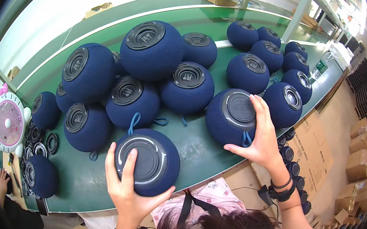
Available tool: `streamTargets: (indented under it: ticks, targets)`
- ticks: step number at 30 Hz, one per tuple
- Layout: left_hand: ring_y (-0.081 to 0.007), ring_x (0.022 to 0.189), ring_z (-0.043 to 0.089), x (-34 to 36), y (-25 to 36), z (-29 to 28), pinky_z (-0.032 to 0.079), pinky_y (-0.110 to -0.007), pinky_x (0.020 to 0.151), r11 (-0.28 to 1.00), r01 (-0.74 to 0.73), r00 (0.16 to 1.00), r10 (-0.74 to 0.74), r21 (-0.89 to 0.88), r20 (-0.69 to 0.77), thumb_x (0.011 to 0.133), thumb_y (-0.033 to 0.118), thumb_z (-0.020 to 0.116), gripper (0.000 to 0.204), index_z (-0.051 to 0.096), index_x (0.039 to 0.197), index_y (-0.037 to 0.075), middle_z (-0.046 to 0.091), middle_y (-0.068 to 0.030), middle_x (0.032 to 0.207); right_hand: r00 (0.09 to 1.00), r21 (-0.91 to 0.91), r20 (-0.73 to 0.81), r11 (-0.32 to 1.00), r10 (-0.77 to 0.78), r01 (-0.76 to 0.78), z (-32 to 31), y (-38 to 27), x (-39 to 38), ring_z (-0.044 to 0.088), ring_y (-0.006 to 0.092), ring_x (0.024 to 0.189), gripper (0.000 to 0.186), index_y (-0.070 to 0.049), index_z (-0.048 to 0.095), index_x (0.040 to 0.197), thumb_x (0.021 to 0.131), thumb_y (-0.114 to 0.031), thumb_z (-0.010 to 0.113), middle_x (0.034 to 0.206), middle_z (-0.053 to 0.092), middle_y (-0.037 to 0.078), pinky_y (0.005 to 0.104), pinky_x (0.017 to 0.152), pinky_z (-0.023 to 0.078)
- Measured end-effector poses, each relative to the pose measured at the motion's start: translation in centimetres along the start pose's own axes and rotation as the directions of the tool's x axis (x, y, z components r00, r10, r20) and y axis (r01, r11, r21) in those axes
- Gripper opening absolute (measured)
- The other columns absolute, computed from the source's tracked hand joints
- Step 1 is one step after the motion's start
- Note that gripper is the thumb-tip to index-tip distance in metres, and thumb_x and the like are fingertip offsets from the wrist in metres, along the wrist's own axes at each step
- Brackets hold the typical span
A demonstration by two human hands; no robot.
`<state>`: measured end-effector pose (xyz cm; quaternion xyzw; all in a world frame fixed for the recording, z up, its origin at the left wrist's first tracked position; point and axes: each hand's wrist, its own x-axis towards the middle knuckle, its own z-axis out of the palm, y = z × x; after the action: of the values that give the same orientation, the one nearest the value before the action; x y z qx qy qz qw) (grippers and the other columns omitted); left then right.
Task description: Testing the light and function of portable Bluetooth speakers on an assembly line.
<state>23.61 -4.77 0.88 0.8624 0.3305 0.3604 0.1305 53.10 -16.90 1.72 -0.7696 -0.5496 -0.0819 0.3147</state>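
Note:
My left hand [132,194] grips a round navy fabric-covered speaker [167,157] at the table's near edge. Two of its fingers lie on the black ringed base, the thumb at the side. This base faces up, and a blue cord loop [134,122] sticks out behind it. To the right, my right hand [263,138] curves around a second such speaker [218,122], fingertips at the rim of its black base and thumb low on its near side. Another cord loop [246,140] hangs beside that thumb. Both speakers seem to rest on the green table [196,160].
Several more speakers [151,57] stand piled behind my hands, others [248,72] to the right. Black rings [52,143] and a pink-white fan [8,122] sit at left. Another person's hand [2,180] shows there. Cartons [357,164] stand on the floor at right.

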Motion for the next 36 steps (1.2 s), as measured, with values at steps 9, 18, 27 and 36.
streamTargets:
  ticks: [9,18,27,36]
  targets:
    - [-0.0404,0.127,0.044,0.0,2.3,-1.3,0.042,-0.047,0.101,0.972,0.232,0.967,-0.235,0.042,0.095,0.043,0.05,0.093,0.126,0.034,0.145,0.006,0.038,-0.025,0.139,0.991,0.121,0.004,0.984,-0.135,0.133,1.1,-2.0,-1.3,0.043,0.0447,0.129,0.122,0.004,0.032,0.143,0.05,-0.05,0.09,0.14,0.04,0.029,0.0469,0.107,0.037]
    - [-0.0354,0.141,0.027,-1.9,-2.5,0.5,0.028,-0.046,0.113,0.768,0.247,0.967,-0.151,-0.591,0.207,0.045,0.041,0.095,0.139,0.015,0.151,-0.001,0.025,-0.0241,0.151,0.988,0.326,-0.002,0.934,-0.151,0.144,2.7,-1.6,-2.0,0.032,0.0445,0.138,0.13,0.003,0.022,0.148,0.052,-0.05,0.091,0.148,0.03,0.029,0.0496,0.113,0.027]
    - [-0.0335,0.133,0.037,-4.3,-2.1,1.4,0.032,-0.042,0.111,0.937,0.127,0.992,-0.124,-0.327,0.028,0.042,0.052,0.095,0.145,0.015,0.149,-0.004,0.027,-0.02,0.145,0.972,0.397,-0.028,0.89,-0.235,0.226,2.9,-0.6,-1.5,0.03,0.0418,0.14,0.126,-0.002,0.03,0.146,0.048,-0.051,0.093,0.15,0.029,0.027,0.0506,0.113,0.026]
    - [-0.0375,0.131,0.042,-4.3,-3.1,2.1,0.038,-0.049,0.108,0.896,0.033,0.999,-0.015,-0.444,0.046,0.038,0.035,0.099,0.14,0.018,0.148,0.002,0.031,-0.0282,0.147,0.748,0.307,-0.067,0.7,-0.66,0.645,2.0,-6.5,-2.9,0.061,0.0314,0.111,0.045,-0.02,0.06,0.123,0.08,-0.025,0.074,0.125,0.061,0.016,0.0449,0.094,0.05]
